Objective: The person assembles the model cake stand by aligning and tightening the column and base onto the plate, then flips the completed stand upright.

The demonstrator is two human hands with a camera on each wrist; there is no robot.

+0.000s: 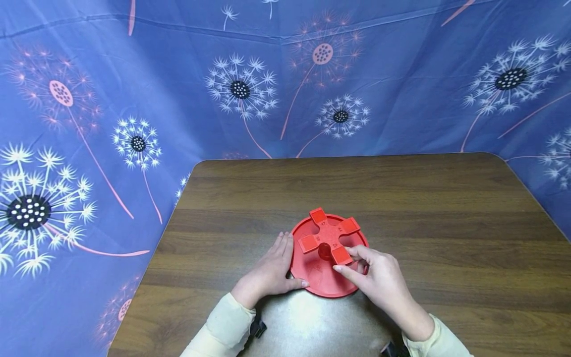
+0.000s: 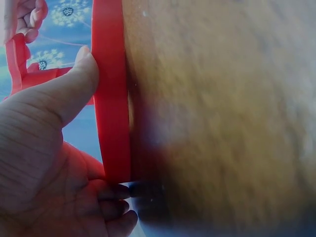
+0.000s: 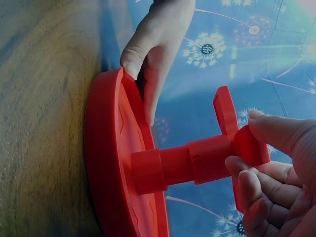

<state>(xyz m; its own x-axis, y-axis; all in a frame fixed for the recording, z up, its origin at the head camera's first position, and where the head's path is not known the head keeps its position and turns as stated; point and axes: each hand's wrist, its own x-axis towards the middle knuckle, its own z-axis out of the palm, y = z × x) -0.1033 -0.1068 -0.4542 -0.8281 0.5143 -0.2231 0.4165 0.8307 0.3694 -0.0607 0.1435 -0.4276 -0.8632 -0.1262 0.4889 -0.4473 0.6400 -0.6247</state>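
A round red base [image 1: 318, 283] with a raised rim lies flat on the table. From its middle rises a short red post [image 3: 175, 165], seen side-on in the right wrist view. A cross-shaped red top [image 1: 329, 234] with small embossed numbers on its arms sits on that post. My left hand [image 1: 269, 272] holds the base at its left side, thumb on the near rim and fingers along the edge. With thumb and fingers, my right hand [image 1: 381, 277] pinches the near-right arm of the cross-shaped top. In the left wrist view the thumb touches the base's rim [image 2: 111, 108].
The wood-grain table [image 1: 446, 213] extends around the base on all sides. A blue cloth [image 1: 178, 74] with dandelion prints hangs behind and to the left of it. Black straps [image 1: 257, 327] show at the wrists.
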